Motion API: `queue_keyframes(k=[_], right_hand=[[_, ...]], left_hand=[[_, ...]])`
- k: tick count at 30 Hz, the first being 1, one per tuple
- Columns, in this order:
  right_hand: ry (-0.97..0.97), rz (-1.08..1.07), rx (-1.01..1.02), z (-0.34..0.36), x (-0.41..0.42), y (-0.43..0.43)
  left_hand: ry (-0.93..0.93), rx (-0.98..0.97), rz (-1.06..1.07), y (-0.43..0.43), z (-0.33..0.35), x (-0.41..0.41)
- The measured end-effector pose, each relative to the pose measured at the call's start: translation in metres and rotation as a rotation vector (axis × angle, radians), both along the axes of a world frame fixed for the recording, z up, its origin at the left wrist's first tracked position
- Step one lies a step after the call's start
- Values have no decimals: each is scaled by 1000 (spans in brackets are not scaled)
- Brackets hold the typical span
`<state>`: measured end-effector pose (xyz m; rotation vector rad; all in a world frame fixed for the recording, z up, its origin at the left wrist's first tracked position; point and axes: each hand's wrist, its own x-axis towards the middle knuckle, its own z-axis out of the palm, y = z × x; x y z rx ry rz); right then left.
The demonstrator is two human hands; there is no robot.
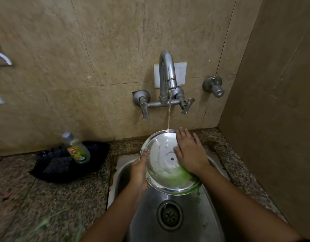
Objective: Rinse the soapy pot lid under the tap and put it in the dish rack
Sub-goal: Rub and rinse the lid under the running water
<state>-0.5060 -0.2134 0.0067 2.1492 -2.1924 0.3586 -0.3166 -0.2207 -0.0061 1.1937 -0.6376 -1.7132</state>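
1. Your left hand (139, 172) grips the near-left rim of the pot lid (165, 163), thumb hooked over the edge, the other fingers hidden beneath, so you cannot tell how they lie
2. Your right hand (191, 154) lies flat on the lid's right side, fingers spread and pointing up toward the wall
3. The lid hangs tilted over the sink (203, 215), inner face up, and the stream from the tap (166, 72) lands on its far rim, just left of your right fingertips
4. Green suds cling to the lid's near edge, below your right palm
5. Well left of your left thumb, a dish soap bottle (77, 149) stands in a black tray (98, 159); its yellow label is too blurred to read
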Motion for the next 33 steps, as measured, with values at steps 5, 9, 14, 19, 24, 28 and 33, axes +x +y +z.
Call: queue_keyframes(k=[5,9,14,19,24,28,33], right_hand=[[-35,466,103,12,63,6],[44,627,188,6,39,41],[88,164,80,2,-19,29],[-63,94,-38,23,13,-27],[21,639,-113,47,64,-39],[-121,362,-32,60,28,-55],[-190,350,17,70,25,-53]], left_hand=[[-48,11,26,-7,3,0],[-138,11,105,-14,11,8],[-103,-16,65,-5,8,14],[-114,-94,-155,10,15,9],[-208,-246,-191,1,29,3],[-225,-267,-265,-5,43,6],[-278,-301,-302,-14,50,2]])
